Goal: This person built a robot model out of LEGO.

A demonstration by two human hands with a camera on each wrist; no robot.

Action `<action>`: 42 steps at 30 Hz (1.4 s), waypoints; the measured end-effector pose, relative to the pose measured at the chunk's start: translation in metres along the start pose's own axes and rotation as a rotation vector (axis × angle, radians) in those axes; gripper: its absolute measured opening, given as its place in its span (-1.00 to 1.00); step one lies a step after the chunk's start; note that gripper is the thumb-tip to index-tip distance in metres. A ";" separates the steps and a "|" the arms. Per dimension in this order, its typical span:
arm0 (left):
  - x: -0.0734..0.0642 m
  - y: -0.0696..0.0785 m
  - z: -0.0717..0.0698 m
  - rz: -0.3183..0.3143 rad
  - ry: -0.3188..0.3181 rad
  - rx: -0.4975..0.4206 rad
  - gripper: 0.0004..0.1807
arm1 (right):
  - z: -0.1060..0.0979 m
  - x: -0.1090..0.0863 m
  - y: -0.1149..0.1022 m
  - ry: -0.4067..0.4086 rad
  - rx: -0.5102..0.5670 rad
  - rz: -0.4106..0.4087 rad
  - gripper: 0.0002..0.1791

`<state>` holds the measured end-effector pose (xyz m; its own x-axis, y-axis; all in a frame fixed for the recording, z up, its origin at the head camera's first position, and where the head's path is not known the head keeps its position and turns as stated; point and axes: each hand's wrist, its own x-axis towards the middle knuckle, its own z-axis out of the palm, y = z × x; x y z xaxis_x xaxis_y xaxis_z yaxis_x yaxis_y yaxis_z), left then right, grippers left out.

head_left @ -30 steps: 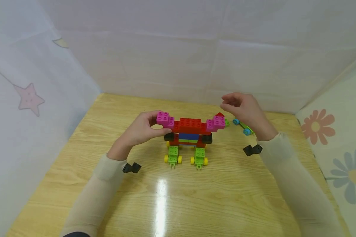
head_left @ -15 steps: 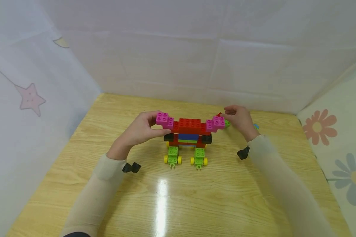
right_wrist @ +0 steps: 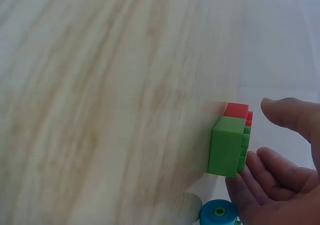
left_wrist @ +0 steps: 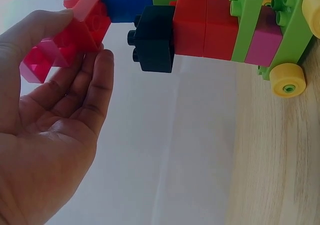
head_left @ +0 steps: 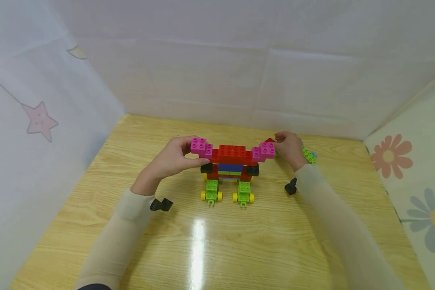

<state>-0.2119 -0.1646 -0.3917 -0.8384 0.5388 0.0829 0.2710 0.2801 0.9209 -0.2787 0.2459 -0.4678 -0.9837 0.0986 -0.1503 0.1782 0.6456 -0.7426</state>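
Observation:
My left hand [head_left: 172, 159] pinches the left pink-and-red arm of a figure built from toy bricks [head_left: 232, 152]. In the left wrist view its thumb lies on a red brick [left_wrist: 92, 22], with the fingers behind. The figure stands upright on green wheeled bases [head_left: 212, 190] with yellow wheels. At its far right, my right hand [head_left: 289, 150] is beside a loose green brick [right_wrist: 227, 147] and a red brick [right_wrist: 236, 110] on the table. Its thumb and fingers are spread apart around the studded side, and the fingers seem to reach the green brick.
A green toy car base [head_left: 309, 155] with blue wheels [right_wrist: 219, 213] sits just right of my right hand, partly hidden by it. White cloth [head_left: 217, 80] rises behind the wooden table [head_left: 261, 241], with printed cloth at both sides.
My right hand has come down and nearer me, from above the car base to beside the loose red and green bricks. My left hand and the brick figure have stayed in place.

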 end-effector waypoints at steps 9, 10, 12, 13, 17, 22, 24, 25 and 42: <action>0.001 -0.004 0.001 0.000 0.009 -0.021 -0.59 | 0.005 0.000 -0.006 -0.031 -0.139 0.013 -0.37; 0.002 -0.004 0.001 -0.002 0.009 -0.023 -0.58 | 0.005 0.000 -0.006 -0.031 -0.142 0.018 -0.37; 0.002 -0.005 0.001 -0.007 0.010 -0.019 -0.58 | 0.006 0.000 -0.007 -0.029 -0.153 0.023 -0.39; 0.002 -0.005 0.001 -0.010 0.012 -0.020 -0.58 | 0.007 0.000 -0.007 -0.026 -0.158 0.026 -0.40; 0.003 -0.004 0.001 -0.014 0.007 -0.016 -0.58 | 0.008 0.002 -0.007 -0.018 -0.169 0.040 -0.43; 0.005 -0.004 0.002 -0.012 0.003 -0.018 -0.57 | 0.007 0.002 -0.008 -0.023 -0.157 0.073 -0.44; 0.005 -0.004 0.002 -0.009 0.003 -0.018 -0.57 | 0.007 0.001 -0.009 -0.022 -0.149 0.083 -0.44; 0.005 -0.004 0.002 -0.009 0.002 -0.018 -0.57 | 0.006 0.000 -0.009 -0.019 -0.142 0.084 -0.44; 0.005 -0.004 0.001 0.000 0.003 -0.019 -0.57 | -0.042 -0.047 -0.094 -0.049 -0.126 -0.175 -0.42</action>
<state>-0.2167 -0.1625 -0.3957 -0.8399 0.5363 0.0838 0.2616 0.2648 0.9281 -0.2503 0.2127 -0.3635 -0.9965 -0.0580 -0.0599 -0.0026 0.7397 -0.6729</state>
